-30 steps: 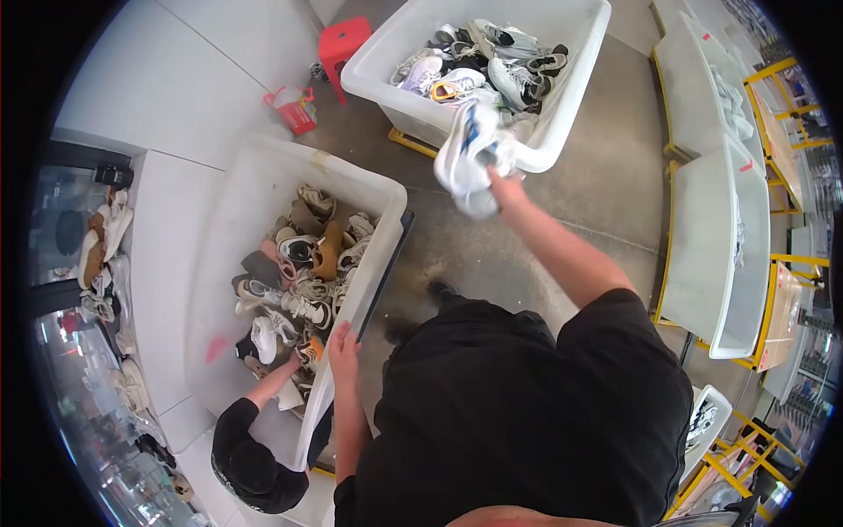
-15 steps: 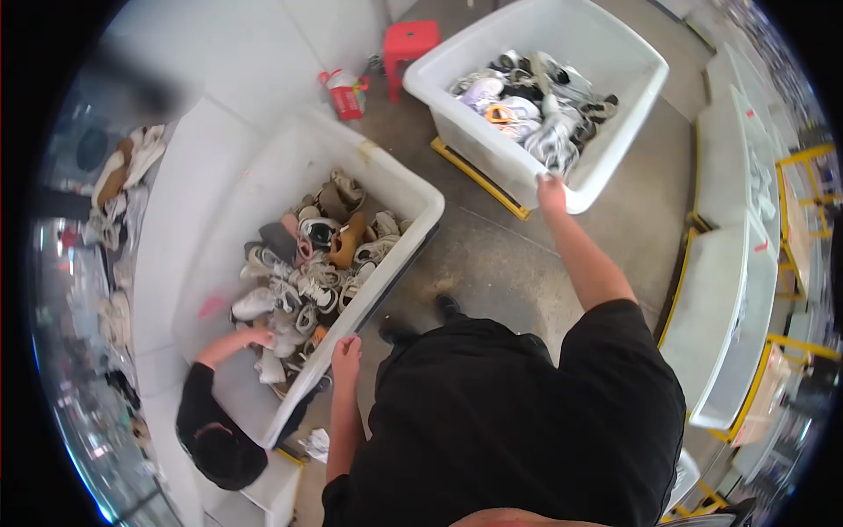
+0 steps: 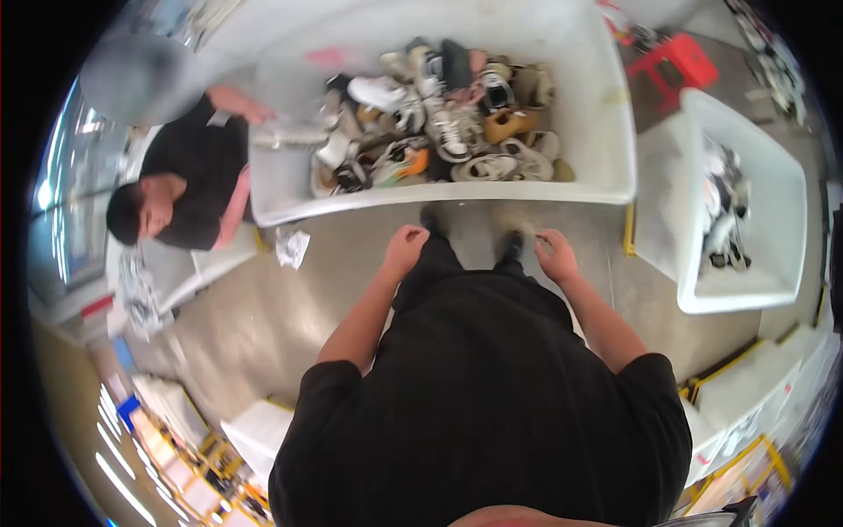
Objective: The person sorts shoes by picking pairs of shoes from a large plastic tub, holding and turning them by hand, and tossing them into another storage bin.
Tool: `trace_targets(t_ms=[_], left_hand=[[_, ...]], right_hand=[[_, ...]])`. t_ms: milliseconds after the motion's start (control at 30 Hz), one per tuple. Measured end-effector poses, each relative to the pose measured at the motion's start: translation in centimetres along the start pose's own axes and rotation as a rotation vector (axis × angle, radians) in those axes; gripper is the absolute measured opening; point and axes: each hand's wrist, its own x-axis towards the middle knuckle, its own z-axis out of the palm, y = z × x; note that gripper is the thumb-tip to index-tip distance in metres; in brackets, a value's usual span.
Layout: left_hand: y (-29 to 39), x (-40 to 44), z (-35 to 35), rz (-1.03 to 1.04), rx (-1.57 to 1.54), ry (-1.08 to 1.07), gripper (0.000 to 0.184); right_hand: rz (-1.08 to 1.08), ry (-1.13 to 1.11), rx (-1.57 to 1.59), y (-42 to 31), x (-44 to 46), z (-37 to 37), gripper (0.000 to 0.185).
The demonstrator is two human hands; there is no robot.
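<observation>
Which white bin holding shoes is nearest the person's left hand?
The wide bin straight ahead: it stands just beyond the left hand, while the shoe bin on the right stands past the right hand.

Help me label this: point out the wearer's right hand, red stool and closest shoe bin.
Right hand (image 3: 558,258), head view: its middle.
Red stool (image 3: 694,59), head view: its seat.
Closest shoe bin (image 3: 492,191), head view: front rim.

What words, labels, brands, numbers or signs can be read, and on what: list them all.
None can be read.
Shoes in the large bin: any brand marks too small or blurred.
Light patch on the other person's shirt: too blurred to read.
Pink mark on the bin's wall: blurred, no legible letters.
</observation>
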Motion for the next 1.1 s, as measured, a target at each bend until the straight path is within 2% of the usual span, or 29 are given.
trace_targets(t_ms=[100, 200, 300, 367, 467, 600, 667, 700, 767, 833, 900, 967, 1033, 1067, 1100], left_hand=[[-2.9, 2.5, -4.2, -0.051, -0.034, 0.059, 0.033], [-5.1, 5.1, -9.2, -0.081, -0.133, 0.063, 0.036], [-8.1, 8.6, -14.2, -0.126, -0.201, 0.071, 0.036], [-9.7, 11.0, -18.5, -0.069, -0.231, 0.159, 0.036], [-9.7, 13.2, -25.5, -0.204, -0.354, 0.208, 0.035], [-8.5, 14.4, -34.9, -0.224, -0.564, 0.337, 0.031], [-5.4, 13.4, -39.4, -0.051, -0.811, 0.49, 0.029], [-4.2, 12.9, -41.2, -0.049, -0.823, 0.497, 0.029], [-2.5, 12.2, -44.8, 0.123, -0.883, 0.554, 0.025], [-2.6, 12.1, -46.5, 0.158, -0.829, 0.595, 0.031], [-4.3, 13.7, -47.7, 0.062, -0.747, 0.552, 0.041], [-7.2, 16.2, -46.5, -0.061, -0.803, 0.59, 0.056], [-9.7, 17.5, -46.0, -0.229, -0.695, 0.486, 0.067], [-12.5, 19.0, -44.6, -0.122, -0.55, 0.628, 0.072], [-12.8, 18.9, -44.4, -0.153, -0.498, 0.583, 0.074]], right_hand=[[-0.067, -0.037, -0.005, -4.3, 4.1, 4.2, 0.023], [-0.037, -0.049, -0.08, -7.9, 7.8, 8.2, 0.023], [0.041, -0.057, -0.184, -11.9, 11.9, 12.1, 0.024], [0.157, -0.064, -0.09, -15.4, 14.5, 15.1, 0.027], [0.079, -0.137, -0.083, -20.0, 17.6, 19.2, 0.03], [-0.01, -0.284, -0.073, -26.9, 21.6, 24.7, 0.031], [-0.08, -0.431, -0.107, -29.1, 23.1, 26.8, 0.035], [-0.089, -0.435, -0.118, -29.9, 23.7, 27.7, 0.035], [-0.153, -0.565, -0.181, -30.8, 25.5, 30.1, 0.038], [-0.213, -0.591, -0.165, -31.0, 26.9, 32.5, 0.042], [-0.137, -0.664, -0.191, -33.6, 29.1, 34.6, 0.047], [-0.049, -0.68, -0.177, -37.4, 30.8, 35.6, 0.057], [-0.03, -0.716, -0.004, -37.8, 33.0, 37.5, 0.063], [-0.065, -0.704, -0.001, -39.1, 33.9, 37.7, 0.063], [0.049, -0.7, 0.094, -40.4, 34.4, 38.1, 0.067]])
